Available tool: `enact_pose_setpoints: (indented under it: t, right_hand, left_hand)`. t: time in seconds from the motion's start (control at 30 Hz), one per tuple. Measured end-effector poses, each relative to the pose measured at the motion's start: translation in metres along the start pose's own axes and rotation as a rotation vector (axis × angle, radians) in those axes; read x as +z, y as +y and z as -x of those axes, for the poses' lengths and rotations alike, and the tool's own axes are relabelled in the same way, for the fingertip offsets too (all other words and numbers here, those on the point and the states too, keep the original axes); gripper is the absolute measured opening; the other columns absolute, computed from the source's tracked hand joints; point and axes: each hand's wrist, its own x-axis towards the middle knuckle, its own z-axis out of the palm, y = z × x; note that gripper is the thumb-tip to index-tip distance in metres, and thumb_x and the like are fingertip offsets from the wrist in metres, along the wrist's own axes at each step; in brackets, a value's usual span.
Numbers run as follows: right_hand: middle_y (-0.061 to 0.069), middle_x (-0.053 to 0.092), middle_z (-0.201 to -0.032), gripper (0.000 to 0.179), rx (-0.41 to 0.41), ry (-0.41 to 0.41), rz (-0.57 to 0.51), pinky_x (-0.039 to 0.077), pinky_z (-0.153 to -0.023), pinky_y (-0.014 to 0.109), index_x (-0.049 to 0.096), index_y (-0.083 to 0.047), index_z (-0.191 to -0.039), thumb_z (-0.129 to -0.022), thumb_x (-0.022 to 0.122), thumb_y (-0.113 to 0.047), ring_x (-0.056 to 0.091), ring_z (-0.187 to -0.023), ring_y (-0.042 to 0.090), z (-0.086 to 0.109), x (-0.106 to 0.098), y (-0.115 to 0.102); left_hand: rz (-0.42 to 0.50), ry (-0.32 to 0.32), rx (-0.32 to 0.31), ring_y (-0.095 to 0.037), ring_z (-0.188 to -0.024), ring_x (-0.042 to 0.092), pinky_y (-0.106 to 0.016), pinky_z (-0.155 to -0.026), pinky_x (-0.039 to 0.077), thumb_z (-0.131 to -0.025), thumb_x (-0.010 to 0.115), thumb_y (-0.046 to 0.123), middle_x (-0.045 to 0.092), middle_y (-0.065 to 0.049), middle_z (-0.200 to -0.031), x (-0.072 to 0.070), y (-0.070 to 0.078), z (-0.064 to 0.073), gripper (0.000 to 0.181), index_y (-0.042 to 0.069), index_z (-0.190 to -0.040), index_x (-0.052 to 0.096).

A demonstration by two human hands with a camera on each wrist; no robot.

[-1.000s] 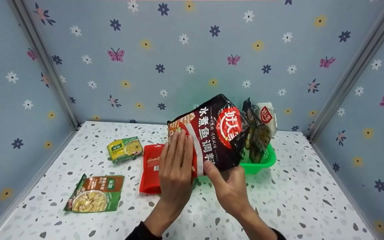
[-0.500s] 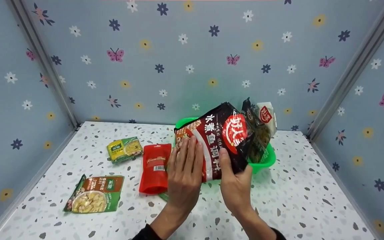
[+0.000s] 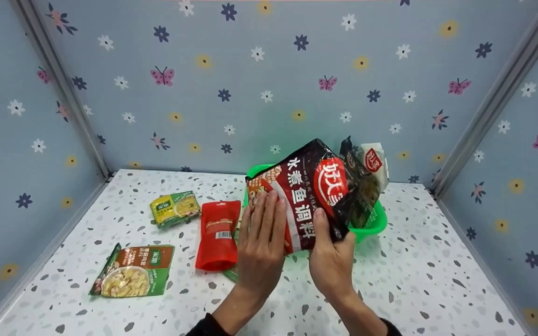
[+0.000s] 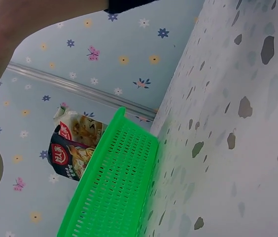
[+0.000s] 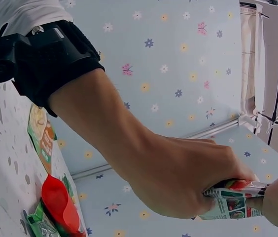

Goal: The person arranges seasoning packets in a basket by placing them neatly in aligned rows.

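A black-and-red seasoning packet [image 3: 300, 186] is held tilted in front of the green basket [image 3: 375, 223]. My left hand [image 3: 262, 247] lies with straight fingers against the packet's left front; its thumb is hidden in the head view. The right hand [image 3: 332, 268] grips the lower right edge, thumb in front and the other fingers out of sight behind. Part of the packet's pale green back [image 5: 232, 207] shows between the hands in the right wrist view. A dark packet [image 3: 366, 199] and a white packet [image 3: 382, 161] stand upright in the basket.
Left of the hands a red pouch [image 3: 217, 235] lies on the speckled table [image 3: 404, 280]. A green packet [image 3: 231, 275] peeks out beside it, mostly covered. Farther left are a yellow-green packet [image 3: 175, 208] and a brown-green packet [image 3: 133, 273]. A flowered wall [image 3: 250, 107] closes the back.
Both hands have carried the seasoning packet right and slightly down, uncovering the red pouch and the basket's left rim. Over the last half second they have shifted only a little.
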Motion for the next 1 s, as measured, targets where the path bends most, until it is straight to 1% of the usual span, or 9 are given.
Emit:
enact_pose_setpoints:
  t: [0.13,0.27,0.4,0.5,0.57,0.63,0.77,0.9,1.0]
  right_hand:
    - [0.014,0.072,-0.141,0.041,-0.004,0.010,-0.111,0.068,-0.106,0.039,0.052,0.002,-0.157,-0.119,0.053,-0.013,0.075,-0.127,0.023,-0.002,0.001,0.000]
    - [0.013,0.069,-0.145,0.043,-0.002,0.011,-0.201,0.067,-0.109,0.039,0.048,0.003,-0.160,-0.120,0.051,-0.012,0.073,-0.131,0.023,-0.005,0.001,-0.001]
    - [0.012,0.070,-0.144,0.043,-0.007,0.029,-0.207,0.068,-0.108,0.041,0.050,0.001,-0.160,-0.120,0.050,-0.014,0.074,-0.130,0.024,-0.010,-0.003,-0.004]
    - [0.013,0.070,-0.142,0.042,-0.037,0.063,-0.215,0.068,-0.107,0.042,0.050,0.000,-0.160,-0.120,0.050,-0.014,0.074,-0.130,0.025,-0.017,-0.009,-0.007]
    - [0.013,0.069,-0.142,0.042,-0.056,0.093,-0.218,0.068,-0.107,0.042,0.050,0.000,-0.159,-0.120,0.050,-0.015,0.073,-0.130,0.026,-0.021,-0.014,-0.010]
    - [0.013,0.069,-0.141,0.041,-0.073,0.132,-0.226,0.067,-0.107,0.040,0.051,0.000,-0.158,-0.120,0.051,-0.015,0.071,-0.130,0.026,-0.026,-0.019,-0.014]
    - [0.012,0.068,-0.142,0.041,-0.089,0.194,-0.268,0.065,-0.111,0.037,0.051,-0.001,-0.159,-0.120,0.052,-0.014,0.068,-0.134,0.026,-0.035,-0.031,-0.020]
    - [0.013,0.067,-0.144,0.043,-0.132,0.232,-0.312,0.064,-0.113,0.036,0.050,-0.001,-0.161,-0.119,0.052,-0.013,0.066,-0.137,0.027,-0.044,-0.040,-0.023]
    - [0.014,0.066,-0.146,0.044,-0.168,0.252,-0.337,0.064,-0.112,0.036,0.049,-0.001,-0.162,-0.119,0.051,-0.011,0.065,-0.138,0.030,-0.048,-0.044,-0.025]
  left_hand:
    - [0.012,-0.033,-0.006,-0.038,-0.156,0.059,-0.058,-0.125,0.054,-0.090,0.097,0.029,0.062,-0.016,-0.167,0.001,0.003,0.002,0.083,0.006,-0.161,0.059]
    - [0.071,-0.058,0.016,-0.037,-0.159,0.054,-0.059,-0.127,0.051,-0.084,0.100,0.041,0.060,-0.016,-0.169,0.002,0.002,0.001,0.097,0.006,-0.163,0.056]
    - [0.227,-0.088,0.036,-0.036,-0.164,0.047,-0.059,-0.133,0.046,-0.084,0.097,0.046,0.054,-0.016,-0.173,0.003,-0.005,0.000,0.101,0.006,-0.166,0.052]
    - [0.352,-0.103,0.015,-0.036,-0.166,0.045,-0.058,-0.137,0.041,-0.087,0.093,0.043,0.051,-0.015,-0.176,0.005,-0.011,0.002,0.098,0.007,-0.168,0.049]
    - [0.399,-0.113,-0.010,-0.035,-0.165,0.045,-0.059,-0.137,0.040,-0.092,0.087,0.042,0.050,-0.014,-0.176,0.008,-0.015,0.004,0.092,0.008,-0.168,0.049]
    - [0.412,-0.130,-0.031,-0.035,-0.163,0.048,-0.060,-0.135,0.043,-0.098,0.081,0.039,0.053,-0.014,-0.174,0.013,-0.019,0.006,0.081,0.009,-0.167,0.051]
    - [0.383,-0.233,-0.054,-0.035,-0.158,0.055,-0.063,-0.130,0.047,-0.105,0.074,0.037,0.060,-0.012,-0.168,0.024,-0.028,0.011,0.065,0.011,-0.163,0.058]
    - [0.355,-0.383,-0.066,-0.035,-0.155,0.058,-0.064,-0.132,0.046,-0.107,0.074,0.037,0.065,-0.012,-0.163,0.033,-0.038,0.019,0.060,0.010,-0.159,0.062]
    - [0.355,-0.465,-0.070,-0.034,-0.150,0.063,-0.063,-0.132,0.046,-0.110,0.072,0.037,0.069,-0.012,-0.158,0.039,-0.047,0.027,0.055,0.009,-0.157,0.064]
